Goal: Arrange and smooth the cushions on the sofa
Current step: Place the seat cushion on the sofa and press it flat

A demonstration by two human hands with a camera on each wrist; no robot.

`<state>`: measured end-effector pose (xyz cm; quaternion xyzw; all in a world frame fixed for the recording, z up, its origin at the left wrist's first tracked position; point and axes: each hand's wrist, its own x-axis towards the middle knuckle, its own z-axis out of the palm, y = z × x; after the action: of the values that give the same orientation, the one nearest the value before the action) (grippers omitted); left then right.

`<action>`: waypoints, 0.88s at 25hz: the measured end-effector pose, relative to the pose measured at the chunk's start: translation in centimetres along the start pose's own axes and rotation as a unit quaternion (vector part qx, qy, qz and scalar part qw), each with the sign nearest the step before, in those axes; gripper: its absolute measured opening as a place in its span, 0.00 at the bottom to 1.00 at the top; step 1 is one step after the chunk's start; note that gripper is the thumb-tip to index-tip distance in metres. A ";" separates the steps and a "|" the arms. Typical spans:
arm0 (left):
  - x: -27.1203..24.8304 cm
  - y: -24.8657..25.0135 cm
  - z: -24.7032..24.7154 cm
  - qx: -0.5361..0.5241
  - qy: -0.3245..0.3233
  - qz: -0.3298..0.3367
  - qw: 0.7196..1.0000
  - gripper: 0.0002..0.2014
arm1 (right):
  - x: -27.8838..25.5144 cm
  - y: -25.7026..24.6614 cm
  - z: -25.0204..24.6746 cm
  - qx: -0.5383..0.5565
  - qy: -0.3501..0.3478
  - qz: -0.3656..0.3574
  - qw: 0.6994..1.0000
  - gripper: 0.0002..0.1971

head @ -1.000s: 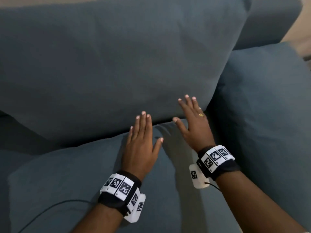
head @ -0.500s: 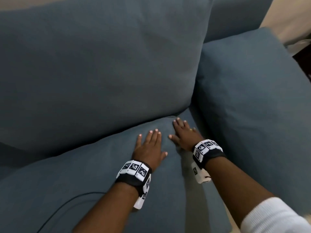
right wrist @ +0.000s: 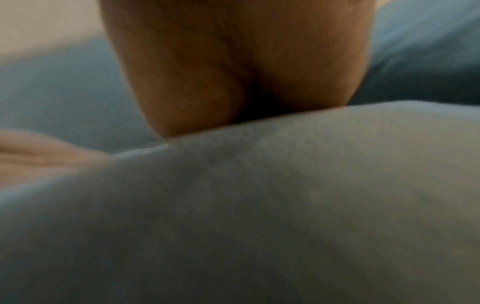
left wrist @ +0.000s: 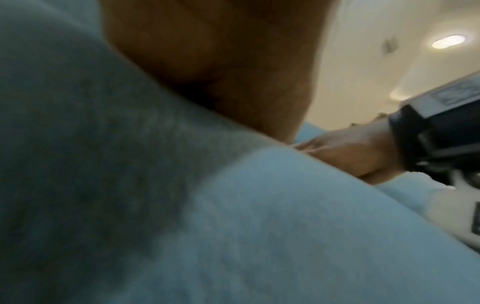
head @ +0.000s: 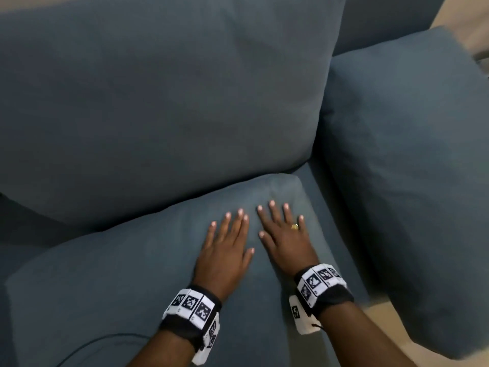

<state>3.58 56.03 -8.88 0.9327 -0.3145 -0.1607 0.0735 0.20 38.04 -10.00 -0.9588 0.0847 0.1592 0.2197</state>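
Note:
A grey-blue seat cushion [head: 127, 282] lies in the lower part of the head view. My left hand [head: 225, 245] and my right hand [head: 283, 234] rest flat on its far right corner, side by side, fingers straight and spread. A big back cushion [head: 164, 102] of the same cloth stands behind them, its lower edge just past my fingertips. Another cushion [head: 412, 181] stands at the right against the sofa's arm. Both wrist views are blurred: the left shows my left palm [left wrist: 221, 61] on the cloth [left wrist: 182, 205], the right shows my right palm [right wrist: 233, 61] on the cloth [right wrist: 259, 205].
A thin black cable [head: 100, 343] runs over the seat cushion at the lower left. Beige floor [head: 383, 324] shows beside the seat at the lower right. A ceiling light [left wrist: 448, 42] shows in the left wrist view.
Both hands have come down off the back cushion's lower edge onto the seat cushion. They now lie flat with fingers spread, and the view has shifted left.

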 end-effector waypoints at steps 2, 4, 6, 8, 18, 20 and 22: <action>-1.4 -1.1 0.8 0.007 -0.014 0.008 1.000 0.35 | 0.0 -2.1 1.1 -0.018 -0.034 0.004 0.999 0.34; -2.3 -2.2 -0.4 -0.007 0.013 -0.058 0.998 0.34 | 0.5 -4.4 -0.3 0.034 0.061 -0.036 0.997 0.33; -4.0 -3.9 -0.5 0.001 0.033 -0.121 0.992 0.34 | -0.3 -6.3 0.9 0.009 0.067 -0.068 0.995 0.32; -6.3 -5.6 -0.2 0.004 -0.006 -0.137 0.990 0.35 | -1.3 -7.5 3.3 -0.073 0.009 -0.051 0.996 0.35; -17.0 -17.1 0.2 -0.060 0.032 -0.263 0.962 0.36 | -1.6 -21.0 8.9 -0.118 0.003 -0.099 0.988 0.36; -18.4 -19.0 -1.1 -0.082 0.083 -0.297 0.948 0.34 | -2.1 -24.9 9.2 -0.104 0.022 -0.147 0.983 0.35; -21.1 -21.7 -0.1 -0.072 0.081 -0.324 0.940 0.34 | -2.5 -28.2 11.5 -0.134 -0.026 -0.192 0.972 0.35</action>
<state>-0.02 86.14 -8.64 0.9861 0.0239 -0.1223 0.1096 1.31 68.51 -7.77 -0.9733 -0.1285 0.1488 0.1183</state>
